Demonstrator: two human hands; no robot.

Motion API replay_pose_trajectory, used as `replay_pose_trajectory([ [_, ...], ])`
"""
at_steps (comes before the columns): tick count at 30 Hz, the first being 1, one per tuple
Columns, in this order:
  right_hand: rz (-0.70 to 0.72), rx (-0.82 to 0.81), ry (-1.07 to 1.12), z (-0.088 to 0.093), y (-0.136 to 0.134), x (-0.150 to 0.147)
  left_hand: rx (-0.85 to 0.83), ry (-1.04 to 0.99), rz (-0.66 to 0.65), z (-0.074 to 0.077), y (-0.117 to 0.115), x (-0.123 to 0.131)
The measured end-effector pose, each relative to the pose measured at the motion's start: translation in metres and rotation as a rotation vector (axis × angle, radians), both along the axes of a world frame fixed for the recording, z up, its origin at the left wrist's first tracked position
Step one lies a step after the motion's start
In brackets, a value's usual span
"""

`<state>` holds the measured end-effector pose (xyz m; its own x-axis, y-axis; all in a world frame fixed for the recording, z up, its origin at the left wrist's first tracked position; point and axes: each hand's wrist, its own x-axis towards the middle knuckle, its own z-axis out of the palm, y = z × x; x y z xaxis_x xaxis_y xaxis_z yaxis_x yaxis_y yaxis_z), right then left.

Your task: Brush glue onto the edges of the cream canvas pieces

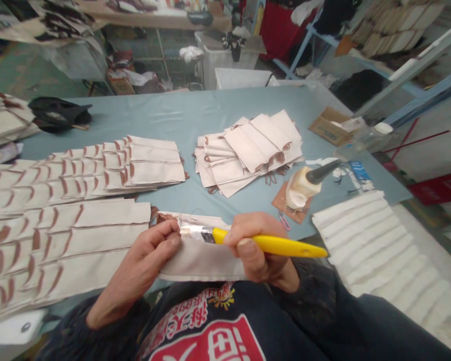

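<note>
My right hand [255,245] grips a paintbrush [281,245] by its yellow handle. The pale bristles point left and touch the upper edge of a cream fabric piece [203,260] close to my left hand. Thumb and fingers of my left hand [154,250] pinch the left end of that fabric piece. Brown material shows beside the fingertips. A glue bottle [302,186] with a dark nozzle stands on a brown square pad [291,208], beyond my right hand. Near the pad lies a pink clip [284,221].
Overlapping rows of cream fabric pieces [105,220] with brown edging cover the left of the blue table [161,113]. A looser pile [255,145] lies farther back. White strips [383,250] lie at right, below a cardboard box [332,125] and clear jar [376,138]. A black cap [60,113] sits back left.
</note>
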<state>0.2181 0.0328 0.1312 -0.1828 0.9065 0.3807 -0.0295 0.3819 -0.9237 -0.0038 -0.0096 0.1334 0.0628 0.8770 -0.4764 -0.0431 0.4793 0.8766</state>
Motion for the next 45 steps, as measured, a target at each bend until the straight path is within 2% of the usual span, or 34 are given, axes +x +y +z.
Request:
replay_pose_trajectory([
  [2,0.005,0.274,-0.085,-0.001,0.005,-0.001,-0.006,0.008,0.002,0.0,0.0,0.002],
  [3,-0.007,0.347,-0.127,-0.002,0.008,-0.003,-0.01,0.021,0.005,0.0,0.0,0.004],
  [10,-0.003,0.385,-0.123,-0.02,0.02,-0.006,-0.034,0.038,0.024,-0.001,0.004,0.015],
  [14,-0.003,0.278,-0.139,-0.027,0.019,-0.005,-0.001,0.086,0.039,-0.006,0.005,0.018],
  [17,-0.112,0.179,-0.018,-0.027,0.015,-0.004,0.038,0.134,0.02,-0.011,0.004,0.019],
  [19,-0.174,0.127,0.1,-0.024,0.009,-0.001,0.117,0.24,-0.004,-0.014,0.003,0.019],
  [22,-0.226,0.008,0.197,-0.017,0.0,0.006,0.341,0.489,-0.041,-0.02,-0.001,0.019],
  [26,-0.286,-0.167,0.234,-0.005,-0.005,0.015,0.736,0.756,-0.098,-0.035,-0.009,0.021],
  [29,-0.302,-0.247,0.245,0.004,-0.005,0.018,0.988,0.834,-0.144,-0.047,-0.014,0.019],
  [32,-0.284,-0.314,0.225,0.009,-0.004,0.015,1.126,0.87,-0.183,-0.054,-0.014,0.016],
  [36,-0.209,-0.34,0.231,0.009,-0.007,0.004,1.203,0.914,-0.219,-0.057,-0.011,0.014],
  [41,0.025,-0.45,0.182,0.002,-0.017,-0.001,1.217,0.987,-0.173,-0.06,-0.014,0.015],
  [43,0.001,-0.454,0.205,0.001,-0.017,0.001,1.188,1.007,-0.147,-0.062,-0.017,0.015],
  [45,-0.1,-0.416,0.256,0.001,-0.015,0.001,1.175,1.016,-0.112,-0.063,-0.019,0.016],
])
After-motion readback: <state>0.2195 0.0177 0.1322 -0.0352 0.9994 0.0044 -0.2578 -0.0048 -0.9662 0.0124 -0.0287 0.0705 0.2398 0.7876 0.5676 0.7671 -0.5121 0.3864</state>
